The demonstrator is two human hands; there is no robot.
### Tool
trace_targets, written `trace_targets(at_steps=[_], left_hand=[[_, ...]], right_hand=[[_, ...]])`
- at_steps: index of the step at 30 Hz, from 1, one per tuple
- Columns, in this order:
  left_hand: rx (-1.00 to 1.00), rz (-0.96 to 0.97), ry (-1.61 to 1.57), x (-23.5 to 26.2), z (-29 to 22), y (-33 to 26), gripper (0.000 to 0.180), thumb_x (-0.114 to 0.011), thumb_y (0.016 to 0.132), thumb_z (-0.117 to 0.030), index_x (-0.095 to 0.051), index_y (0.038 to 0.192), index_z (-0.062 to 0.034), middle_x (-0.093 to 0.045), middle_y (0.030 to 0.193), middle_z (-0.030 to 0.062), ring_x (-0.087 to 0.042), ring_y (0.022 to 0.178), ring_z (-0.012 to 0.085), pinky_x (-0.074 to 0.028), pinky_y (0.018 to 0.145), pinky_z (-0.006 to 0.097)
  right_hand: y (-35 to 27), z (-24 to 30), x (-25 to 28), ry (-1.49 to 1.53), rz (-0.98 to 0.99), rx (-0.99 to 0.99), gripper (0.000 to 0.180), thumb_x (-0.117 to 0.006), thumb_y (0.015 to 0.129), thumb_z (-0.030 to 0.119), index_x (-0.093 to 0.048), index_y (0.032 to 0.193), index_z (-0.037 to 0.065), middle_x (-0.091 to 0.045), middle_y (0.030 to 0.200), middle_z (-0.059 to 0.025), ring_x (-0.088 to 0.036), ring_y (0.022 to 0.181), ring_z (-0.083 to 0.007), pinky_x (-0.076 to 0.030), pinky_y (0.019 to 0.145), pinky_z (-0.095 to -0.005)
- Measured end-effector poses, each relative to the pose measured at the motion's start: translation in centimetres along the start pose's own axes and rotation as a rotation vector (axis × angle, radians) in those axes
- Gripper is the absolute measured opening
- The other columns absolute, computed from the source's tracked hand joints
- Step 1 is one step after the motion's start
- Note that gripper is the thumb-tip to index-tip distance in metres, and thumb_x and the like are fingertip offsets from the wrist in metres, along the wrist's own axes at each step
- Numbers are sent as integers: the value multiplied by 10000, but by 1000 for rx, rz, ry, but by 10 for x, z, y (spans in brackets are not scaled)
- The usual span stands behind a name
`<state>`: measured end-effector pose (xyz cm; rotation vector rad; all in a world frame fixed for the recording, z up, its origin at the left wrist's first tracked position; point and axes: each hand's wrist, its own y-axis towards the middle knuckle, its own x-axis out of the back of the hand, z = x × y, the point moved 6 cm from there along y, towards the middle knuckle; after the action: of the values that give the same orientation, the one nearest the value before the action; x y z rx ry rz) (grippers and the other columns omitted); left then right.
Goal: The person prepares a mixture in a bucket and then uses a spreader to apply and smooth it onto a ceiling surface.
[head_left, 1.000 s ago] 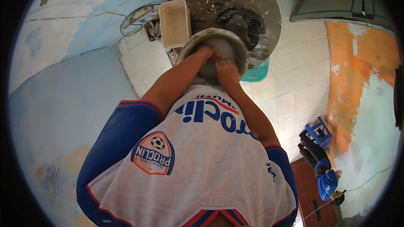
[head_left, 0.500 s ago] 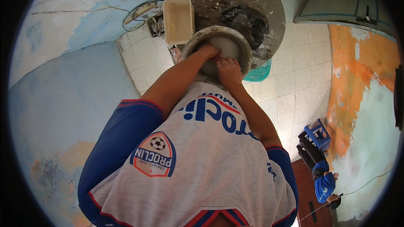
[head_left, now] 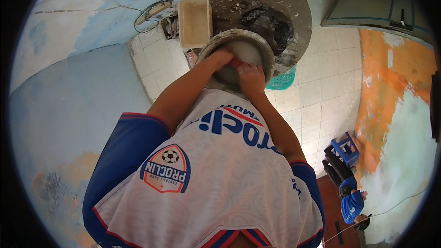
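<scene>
On the round, dusty wooden surface [head_left: 257, 0] both hands pressed together inside the grey bowl [head_left: 250, 48], left hand [head_left: 221, 57] beside right hand [head_left: 250, 76], gripping something red [head_left: 235, 63], which probably needed steady, even pressure, with the cream tub [head_left: 195, 20] just beyond them.

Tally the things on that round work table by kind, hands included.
Round grey bowl-shaped piece that both hands press into: 1
Cream rectangular tub: 1
Black crumpled bag or lump: 1
Small red thing between the hands, too small to identify: 1
Hands, left hand and right hand: 2
Total: 6
</scene>
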<state>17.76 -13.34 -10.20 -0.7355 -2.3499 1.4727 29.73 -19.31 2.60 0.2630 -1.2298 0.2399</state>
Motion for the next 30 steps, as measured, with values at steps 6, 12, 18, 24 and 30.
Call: trace_targets(at_steps=[6, 12, 18, 24, 30], left_hand=[[-169, 79, -447, -8, 0, -16, 344, -576, 971, -92, -604, 1301, -1, -718, 1082, 133, -720, 870, 229, -588, 801, 364], [-78, -189, -161, 3, 31, 47, 265, -475, 976, -83, -696, 1107, -19, -724, 1033, 159, -721, 906, 232, -599, 740, 382], [-24, -20, -654, -11, 20, -21, 281, -421, 990, -142, -680, 1058, -56, -727, 993, 122, -710, 876, 233, -564, 800, 406], [48, -140, -558, 3, 51, 42, 304, -414, 1025, -222, -673, 1087, -75, -727, 987, 90, -705, 884, 231, -540, 815, 398], [-96, 199, -676, -8, 26, -5, 319, -442, 1049, -156, -623, 1281, -31, -687, 1177, 121, -654, 1096, 231, -519, 1011, 403]], right_hand=[[-2, -2, -10, 13, 87, -10, 160, -612, 819, 127, -713, 938, 96, -693, 974, -66, -659, 1007, -236, -486, 898, -447], [5, 7, -3, -60, 27, 53, 136, -599, 812, 126, -701, 898, 102, -703, 935, -36, -664, 971, -223, -485, 827, -425], [1, -6, -6, 0, 6, -48, 137, -604, 800, 118, -699, 898, 104, -698, 933, -45, -665, 960, -227, -481, 827, -426], [7, 10, 8, 23, -107, 73, 126, -608, 798, 117, -694, 888, 111, -696, 947, -45, -664, 955, -227, -481, 829, -430], [1, -3, -1, -35, -23, -58, 105, -612, 804, 130, -693, 871, 124, -691, 889, -52, -676, 924, -232, -479, 831, -425]])
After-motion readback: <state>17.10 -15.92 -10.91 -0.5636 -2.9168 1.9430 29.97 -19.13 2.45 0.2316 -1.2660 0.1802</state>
